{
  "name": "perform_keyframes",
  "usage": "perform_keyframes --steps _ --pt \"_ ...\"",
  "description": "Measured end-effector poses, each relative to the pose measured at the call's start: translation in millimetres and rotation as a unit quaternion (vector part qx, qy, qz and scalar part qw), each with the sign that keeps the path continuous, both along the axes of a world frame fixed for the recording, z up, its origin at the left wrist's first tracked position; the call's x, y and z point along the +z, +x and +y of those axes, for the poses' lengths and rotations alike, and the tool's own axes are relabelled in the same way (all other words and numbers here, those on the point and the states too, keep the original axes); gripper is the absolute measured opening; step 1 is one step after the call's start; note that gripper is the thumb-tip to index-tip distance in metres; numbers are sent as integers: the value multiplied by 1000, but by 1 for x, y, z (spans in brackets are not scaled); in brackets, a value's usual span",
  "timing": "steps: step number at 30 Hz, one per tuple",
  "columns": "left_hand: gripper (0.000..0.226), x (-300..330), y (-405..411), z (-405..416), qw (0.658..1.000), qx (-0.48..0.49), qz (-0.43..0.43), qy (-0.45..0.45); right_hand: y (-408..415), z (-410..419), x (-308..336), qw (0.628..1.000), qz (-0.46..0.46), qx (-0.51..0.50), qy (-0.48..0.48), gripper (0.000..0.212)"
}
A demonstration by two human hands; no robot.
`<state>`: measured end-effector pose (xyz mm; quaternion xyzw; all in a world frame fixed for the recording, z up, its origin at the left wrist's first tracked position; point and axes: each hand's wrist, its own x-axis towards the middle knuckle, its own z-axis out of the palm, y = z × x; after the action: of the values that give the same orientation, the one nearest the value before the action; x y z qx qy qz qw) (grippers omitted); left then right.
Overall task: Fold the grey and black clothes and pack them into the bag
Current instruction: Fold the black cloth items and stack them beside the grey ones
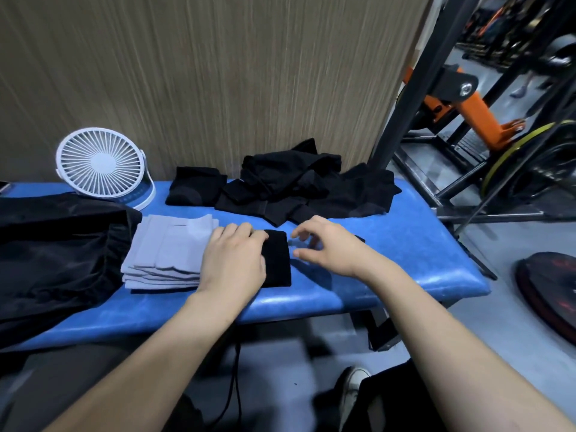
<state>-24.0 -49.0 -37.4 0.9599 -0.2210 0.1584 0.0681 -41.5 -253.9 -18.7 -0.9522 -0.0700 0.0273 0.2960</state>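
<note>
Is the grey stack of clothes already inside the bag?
No, the grey stack lies on the blue bench beside the black bag.

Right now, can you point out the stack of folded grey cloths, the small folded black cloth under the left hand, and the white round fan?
stack of folded grey cloths (170, 244), head view, top layer.
small folded black cloth (277, 260), head view, exposed right half.
white round fan (98, 162), head view, grille centre.

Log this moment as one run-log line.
stage: folding | left hand: presses folded black cloth | right hand: open, hovering | grey stack: folded | black pile: unfolded
</note>
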Motion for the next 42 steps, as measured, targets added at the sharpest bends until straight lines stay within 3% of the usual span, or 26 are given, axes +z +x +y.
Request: perform_keyframes --steps 5,8,11,13,19,23,25,28,33,37,42 --pt "22 7 3 -38 993 -23 36 -112 -6 -53 13 996 25 -71 43 3" --pt "22 7 16 -64 981 -31 71 -180 -6 -95 13 984 6 -177 37 13" --pt "19 7 36 -93 975 -37 93 -199 -1 -129 2 960 -21 -278 36 10" --pt "20 9 52 -113 976 -41 106 -183 4 -143 -7 949 -15 -312 40 10" --pt "44 1 91 -159 992 -45 112 -35 29 -153 -28 935 -30 -352 -14 53" --pt "53 0 104 -167 991 -54 116 27 44 -151 -36 919 -33 -392 -30 62" --pt "48 3 107 -167 990 -66 120 31 50 -152 -38 909 -27 -415 -10 56" --pt "25 4 107 -166 993 -85 69 46 55 -153 -37 893 -51 -443 52 19" --pt "19 1 102 -165 996 -87 18 -9 45 -149 -22 854 -109 -420 286 28" --pt "9 14 87 -165 986 -121 14 -111 30 -154 1 774 -111 -389 487 26" --pt "11 23 64 -154 977 -182 -2 -114 5 -165 12 725 -72 -372 575 31"
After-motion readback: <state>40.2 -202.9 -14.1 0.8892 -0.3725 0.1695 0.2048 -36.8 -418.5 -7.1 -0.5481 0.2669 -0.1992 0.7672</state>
